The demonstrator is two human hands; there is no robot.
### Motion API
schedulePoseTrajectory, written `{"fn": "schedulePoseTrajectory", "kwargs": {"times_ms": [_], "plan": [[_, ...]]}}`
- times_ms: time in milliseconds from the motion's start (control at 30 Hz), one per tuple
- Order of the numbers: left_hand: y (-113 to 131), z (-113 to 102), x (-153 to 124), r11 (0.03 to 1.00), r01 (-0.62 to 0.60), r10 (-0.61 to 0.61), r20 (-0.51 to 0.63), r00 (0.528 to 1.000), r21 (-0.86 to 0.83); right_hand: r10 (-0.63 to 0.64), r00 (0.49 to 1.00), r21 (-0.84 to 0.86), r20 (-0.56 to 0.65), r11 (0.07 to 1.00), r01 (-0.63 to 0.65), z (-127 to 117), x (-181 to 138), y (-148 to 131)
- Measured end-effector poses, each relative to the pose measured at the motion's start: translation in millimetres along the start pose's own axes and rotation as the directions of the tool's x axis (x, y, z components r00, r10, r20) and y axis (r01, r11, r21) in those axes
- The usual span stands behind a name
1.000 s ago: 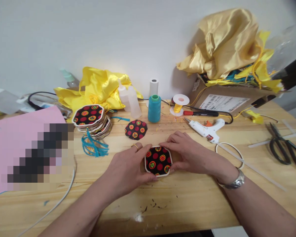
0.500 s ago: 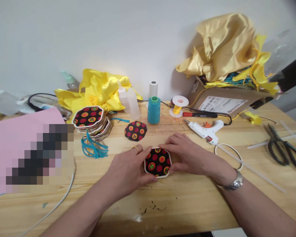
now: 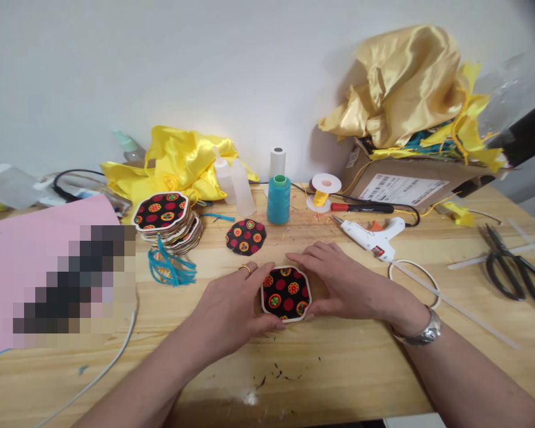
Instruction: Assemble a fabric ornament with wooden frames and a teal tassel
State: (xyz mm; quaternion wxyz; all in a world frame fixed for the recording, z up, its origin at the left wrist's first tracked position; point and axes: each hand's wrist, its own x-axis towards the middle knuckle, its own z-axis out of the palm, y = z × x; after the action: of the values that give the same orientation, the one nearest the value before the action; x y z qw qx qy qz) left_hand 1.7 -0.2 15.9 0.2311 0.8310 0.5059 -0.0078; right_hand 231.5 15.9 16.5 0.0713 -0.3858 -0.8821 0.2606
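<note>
In the head view, the pale-rimmed patterned panel (image 3: pixel 286 295) is seen lying on the desk (image 3: pixel 339 368). Its left side is held by the left hand (image 3: pixel 236 303), thumb at the near edge, forefinger at the far corner; no change is noted there. The right hand (image 3: pixel 348 279) is spread: its forefinger has been lifted slightly off the far edge, its thumb left by the near right corner. Pressure from that side is judged eased, steadying being left mainly to the other.

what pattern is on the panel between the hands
The panel has flowers and dark-red dots on black, best seen in head view.
</note>
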Motion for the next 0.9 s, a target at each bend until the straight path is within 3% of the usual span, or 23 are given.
{"fn": "schedulePoseTrajectory", "kwargs": {"times_ms": [900], "plan": [[0.0,-2.0,-0.6,0.999,-0.031,0.030,0.016,0.999,0.037,-0.031,0.999,-0.046,-0.022,0.998,0.030,3.9,1.4,0.3]]}}
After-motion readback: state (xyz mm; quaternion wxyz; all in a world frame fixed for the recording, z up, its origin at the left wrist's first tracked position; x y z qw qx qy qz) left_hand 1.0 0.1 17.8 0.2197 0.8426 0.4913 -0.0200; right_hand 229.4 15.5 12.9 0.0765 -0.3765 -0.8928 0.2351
